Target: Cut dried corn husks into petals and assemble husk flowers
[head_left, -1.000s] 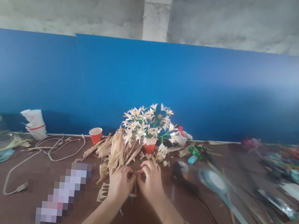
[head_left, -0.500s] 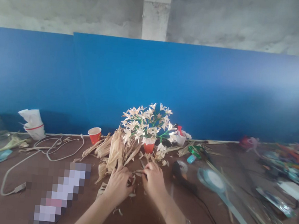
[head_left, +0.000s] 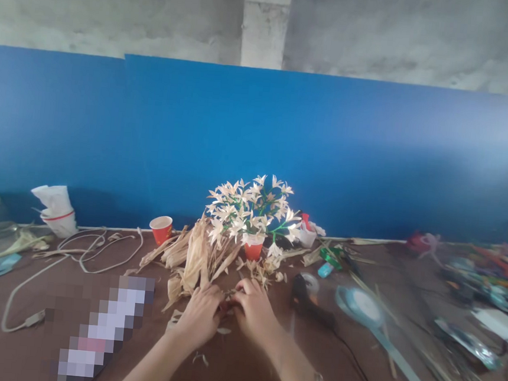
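My left hand (head_left: 198,315) and my right hand (head_left: 255,310) are close together on the brown table (head_left: 44,350), knuckles up and fingers curled. Between their fingertips they pinch a small piece of dried corn husk (head_left: 228,295); its shape is mostly hidden. Just beyond the left hand lies a pile of dried husks (head_left: 190,256). Behind the hands stands a bunch of white husk flowers (head_left: 252,208) in a red cup (head_left: 253,250). Small husk scraps (head_left: 224,331) lie under my wrists.
A red paper cup (head_left: 161,228), stacked white cups (head_left: 59,212) and a white cable (head_left: 93,247) are at the left. A black glue gun (head_left: 304,296), ribbon rolls (head_left: 362,306) and mixed craft clutter (head_left: 481,281) fill the right side. A blue board (head_left: 329,149) backs the table.
My hands parted slightly half a second ago and have come back together, fingertips meeting over the husk piece. The view has barely shifted.
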A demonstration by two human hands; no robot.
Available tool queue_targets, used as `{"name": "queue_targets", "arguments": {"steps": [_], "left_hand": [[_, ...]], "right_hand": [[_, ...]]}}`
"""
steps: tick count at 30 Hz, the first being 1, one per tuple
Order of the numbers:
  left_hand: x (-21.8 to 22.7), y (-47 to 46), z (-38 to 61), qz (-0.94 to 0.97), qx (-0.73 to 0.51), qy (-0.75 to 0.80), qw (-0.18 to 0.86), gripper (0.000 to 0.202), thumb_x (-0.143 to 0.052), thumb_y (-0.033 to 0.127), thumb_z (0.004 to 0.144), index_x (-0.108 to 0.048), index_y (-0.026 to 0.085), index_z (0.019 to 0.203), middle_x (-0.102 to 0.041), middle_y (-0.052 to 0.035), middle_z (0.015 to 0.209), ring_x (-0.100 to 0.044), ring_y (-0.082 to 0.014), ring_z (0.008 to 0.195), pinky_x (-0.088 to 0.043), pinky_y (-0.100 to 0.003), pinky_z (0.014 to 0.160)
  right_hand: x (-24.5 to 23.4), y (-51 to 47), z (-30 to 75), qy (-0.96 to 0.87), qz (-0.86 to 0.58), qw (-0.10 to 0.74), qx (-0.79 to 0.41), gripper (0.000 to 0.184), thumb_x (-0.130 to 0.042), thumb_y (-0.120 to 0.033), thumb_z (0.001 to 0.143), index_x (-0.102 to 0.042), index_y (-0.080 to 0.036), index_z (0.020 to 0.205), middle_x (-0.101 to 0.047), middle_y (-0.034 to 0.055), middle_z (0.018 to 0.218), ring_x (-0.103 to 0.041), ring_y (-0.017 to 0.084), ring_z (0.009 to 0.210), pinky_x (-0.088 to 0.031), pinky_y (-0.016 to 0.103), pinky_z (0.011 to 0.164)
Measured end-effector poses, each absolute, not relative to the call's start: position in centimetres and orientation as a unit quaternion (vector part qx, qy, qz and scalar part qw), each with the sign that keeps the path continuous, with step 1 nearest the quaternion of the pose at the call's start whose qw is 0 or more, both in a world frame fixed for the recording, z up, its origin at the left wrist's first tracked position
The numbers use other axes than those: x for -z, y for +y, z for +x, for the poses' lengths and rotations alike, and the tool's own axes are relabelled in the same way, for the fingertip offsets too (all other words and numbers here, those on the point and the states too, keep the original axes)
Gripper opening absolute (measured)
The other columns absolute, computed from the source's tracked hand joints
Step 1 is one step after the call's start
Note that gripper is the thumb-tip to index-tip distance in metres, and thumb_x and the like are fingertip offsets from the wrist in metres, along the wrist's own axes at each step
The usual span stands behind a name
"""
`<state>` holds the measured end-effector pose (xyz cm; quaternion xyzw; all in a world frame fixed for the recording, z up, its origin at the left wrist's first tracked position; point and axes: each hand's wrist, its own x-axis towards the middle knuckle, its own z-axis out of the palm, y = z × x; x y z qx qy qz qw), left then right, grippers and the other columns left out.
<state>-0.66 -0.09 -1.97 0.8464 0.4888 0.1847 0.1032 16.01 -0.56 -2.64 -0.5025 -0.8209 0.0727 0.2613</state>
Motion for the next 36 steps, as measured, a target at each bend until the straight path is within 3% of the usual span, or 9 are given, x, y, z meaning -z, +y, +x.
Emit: {"name": "queue_targets", "arguments": {"steps": [7, 17, 22, 25, 28, 36], "left_hand": [[1.8, -0.1, -0.6, 0.842, -0.179, 0.494, 0.126, 0.010, -0.053, 0.014, 0.074, -0.061, 0.019, 0.073, -0.059, -0.0036, 0.082, -0.051, -0.0204, 0.090, -0.035, -0.030, 0.078], [1.4, 0.2, -0.6, 0.846, -0.263, 0.452, 0.108, 0.012, -0.051, 0.012, 0.075, -0.060, 0.019, 0.073, -0.061, -0.0044, 0.078, -0.053, -0.0212, 0.084, -0.038, -0.032, 0.076], [0.8, 0.2, -0.6, 0.830, -0.299, 0.457, 0.109, 0.012, -0.050, 0.013, 0.076, -0.058, 0.019, 0.070, -0.062, -0.0044, 0.075, -0.054, -0.0216, 0.081, -0.039, -0.032, 0.073], [1.0, 0.2, -0.5, 0.818, -0.320, 0.463, 0.119, 0.012, -0.050, 0.010, 0.072, -0.058, 0.019, 0.069, -0.062, -0.0038, 0.073, -0.054, -0.0208, 0.078, -0.040, -0.032, 0.072], [1.3, 0.1, -0.3, 0.810, -0.328, 0.471, 0.123, 0.012, -0.050, 0.010, 0.069, -0.058, 0.019, 0.069, -0.062, -0.0035, 0.072, -0.055, -0.0206, 0.077, -0.040, -0.031, 0.071], [1.1, 0.0, -0.1, 0.820, -0.326, 0.455, 0.118, 0.011, -0.052, 0.014, 0.073, -0.058, 0.019, 0.065, -0.062, -0.0024, 0.069, -0.054, -0.0201, 0.075, -0.038, -0.031, 0.070]], "right_hand": [[3.5, -0.2, 16.0, -0.827, -0.505, 0.236, -0.072, 0.011, -0.054, -0.008, 0.074, -0.060, -0.016, 0.077, -0.054, 0.0071, 0.099, -0.047, 0.021, 0.094, -0.037, 0.034, 0.082], [4.1, 0.4, 16.6, -0.786, -0.489, 0.355, -0.129, 0.014, -0.049, -0.009, 0.079, -0.057, -0.018, 0.074, -0.055, 0.0068, 0.092, -0.051, 0.020, 0.091, -0.041, 0.035, 0.081], [3.5, 0.3, 16.5, -0.775, -0.465, 0.397, -0.161, 0.019, -0.052, -0.005, 0.070, -0.060, -0.018, 0.082, -0.057, 0.0056, 0.092, -0.053, 0.019, 0.090, -0.042, 0.032, 0.081], [3.0, 0.2, 16.4, -0.767, -0.467, 0.410, -0.158, 0.015, -0.057, -0.007, 0.068, -0.061, -0.018, 0.077, -0.057, 0.0051, 0.092, -0.053, 0.019, 0.090, -0.042, 0.032, 0.080], [2.7, 0.0, 16.3, -0.766, -0.471, 0.414, -0.142, 0.010, -0.055, -0.009, 0.072, -0.060, -0.018, 0.070, -0.058, 0.0050, 0.089, -0.053, 0.019, 0.087, -0.041, 0.032, 0.078], [2.0, -0.7, 16.2, -0.801, -0.461, 0.374, -0.083, 0.012, -0.055, -0.006, 0.073, -0.056, -0.018, 0.076, -0.055, 0.0046, 0.093, -0.049, 0.020, 0.089, -0.039, 0.034, 0.078]]}}
